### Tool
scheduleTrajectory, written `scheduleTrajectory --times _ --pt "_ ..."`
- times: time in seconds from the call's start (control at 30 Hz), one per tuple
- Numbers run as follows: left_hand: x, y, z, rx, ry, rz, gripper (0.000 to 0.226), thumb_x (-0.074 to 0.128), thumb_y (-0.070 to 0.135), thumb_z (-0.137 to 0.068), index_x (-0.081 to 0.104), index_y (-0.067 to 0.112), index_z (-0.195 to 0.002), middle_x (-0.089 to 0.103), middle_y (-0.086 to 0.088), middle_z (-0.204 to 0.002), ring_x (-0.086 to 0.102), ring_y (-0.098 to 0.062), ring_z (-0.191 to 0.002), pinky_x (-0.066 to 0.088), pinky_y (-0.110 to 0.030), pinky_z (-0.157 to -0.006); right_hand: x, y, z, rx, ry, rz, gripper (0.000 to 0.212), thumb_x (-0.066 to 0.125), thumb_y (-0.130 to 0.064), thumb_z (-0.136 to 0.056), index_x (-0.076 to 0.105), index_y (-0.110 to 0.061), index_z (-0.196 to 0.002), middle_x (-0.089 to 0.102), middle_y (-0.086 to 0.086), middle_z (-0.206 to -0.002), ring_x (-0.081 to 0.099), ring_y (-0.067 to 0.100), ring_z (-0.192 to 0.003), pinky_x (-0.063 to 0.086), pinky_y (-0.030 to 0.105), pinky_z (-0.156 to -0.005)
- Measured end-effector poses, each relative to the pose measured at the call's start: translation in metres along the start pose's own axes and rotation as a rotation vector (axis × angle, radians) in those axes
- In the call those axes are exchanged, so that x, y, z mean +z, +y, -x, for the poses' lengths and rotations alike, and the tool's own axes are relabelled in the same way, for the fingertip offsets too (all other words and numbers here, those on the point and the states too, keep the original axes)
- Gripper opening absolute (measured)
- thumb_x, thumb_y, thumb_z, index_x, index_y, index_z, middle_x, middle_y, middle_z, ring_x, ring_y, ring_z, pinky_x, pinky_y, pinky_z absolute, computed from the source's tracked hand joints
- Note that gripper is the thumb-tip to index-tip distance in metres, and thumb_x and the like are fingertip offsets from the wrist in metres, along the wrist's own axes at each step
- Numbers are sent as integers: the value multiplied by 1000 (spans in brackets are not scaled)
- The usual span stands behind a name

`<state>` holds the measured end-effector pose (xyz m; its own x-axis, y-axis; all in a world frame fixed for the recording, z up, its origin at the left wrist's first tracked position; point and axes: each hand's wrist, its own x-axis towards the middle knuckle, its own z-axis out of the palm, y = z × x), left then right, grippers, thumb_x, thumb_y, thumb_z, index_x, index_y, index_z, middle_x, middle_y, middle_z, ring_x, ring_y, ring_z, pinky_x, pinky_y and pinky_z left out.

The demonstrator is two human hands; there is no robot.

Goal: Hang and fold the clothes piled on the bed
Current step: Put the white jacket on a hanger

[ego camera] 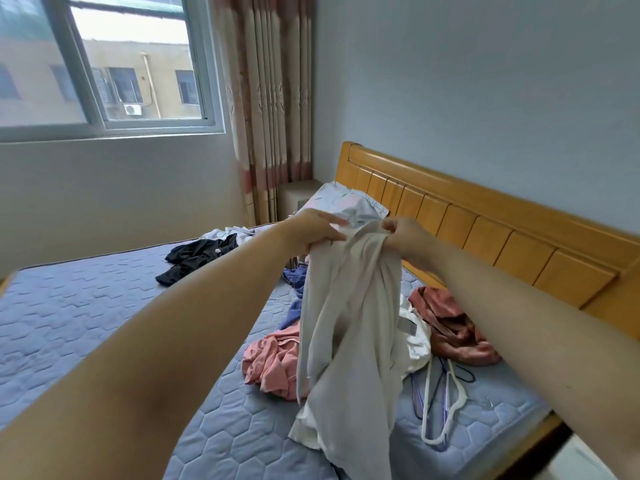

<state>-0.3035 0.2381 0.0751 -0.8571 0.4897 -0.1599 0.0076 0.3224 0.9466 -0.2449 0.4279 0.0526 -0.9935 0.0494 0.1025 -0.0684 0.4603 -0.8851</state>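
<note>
A pale grey-white garment (pixel 349 327) hangs from both my hands above the bed (pixel 86 306). My left hand (pixel 313 228) grips its top edge on the left, and my right hand (pixel 405 235) pinches the top edge on the right. Its lower end trails onto the mattress. Beneath and around it lie a pink garment (pixel 270 362), a blue one (pixel 294 306), a white one (pixel 417 344) and a dusty-red one (pixel 450 323). Hangers (pixel 446 403), white and dark, lie on the mattress to the right. A black garment (pixel 194 259) lies further back on the left.
A wooden headboard (pixel 485 230) runs along the right side with a pillow (pixel 346 206) against it. A window (pixel 104 64) and a striped curtain (pixel 266 98) are at the back. A small white nightstand (pixel 298 194) stands in the corner.
</note>
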Motion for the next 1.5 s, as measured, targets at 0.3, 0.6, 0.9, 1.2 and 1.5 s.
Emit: scheduleTrajectory --times 0.3,0.6,0.9,1.2,1.5 --pt "39 7 -11 345 52 -172 40 59 -14 -77 71 22 -90 64 10 -80 54 -5 -63 46 -13 -55 -18 48 12 302 -539 -771 62 47 10 -78 46 -13 -135 62 13 -116 64 29 -101 55 42 -82" --pt "27 6 -19 418 278 8 48 38 -21 -72 67 18 -70 61 6 -60 52 -9 -59 43 -20 -54 -1 71 15 346 -318 499 26 69 -26 -85 67 -1 -91 62 11 -90 58 22 -85 41 18 -67" --pt "-12 -9 -24 74 16 -894 16 63 2 -81 63 16 -90 56 -1 -80 55 -20 -75 45 -21 -56 -23 -33 -10 -51 496 103 24 59 -8 -81 47 -12 -61 36 -1 -58 31 11 -53 23 15 -38" --pt "31 2 -33 311 96 -302 9 65 21 -87 65 12 -88 56 2 -72 50 -11 -64 40 -16 -56 -17 -56 -24 -145 402 129 29 65 -8 -80 48 -16 -58 41 -4 -60 36 7 -57 31 16 -49" --pt "28 0 -43 398 387 -315 32 43 3 -91 48 13 -61 43 3 -60 37 -7 -58 30 -11 -46 -21 16 -9 177 17 683 29 48 4 -75 34 -10 -54 34 2 -58 28 15 -54 19 27 -49"
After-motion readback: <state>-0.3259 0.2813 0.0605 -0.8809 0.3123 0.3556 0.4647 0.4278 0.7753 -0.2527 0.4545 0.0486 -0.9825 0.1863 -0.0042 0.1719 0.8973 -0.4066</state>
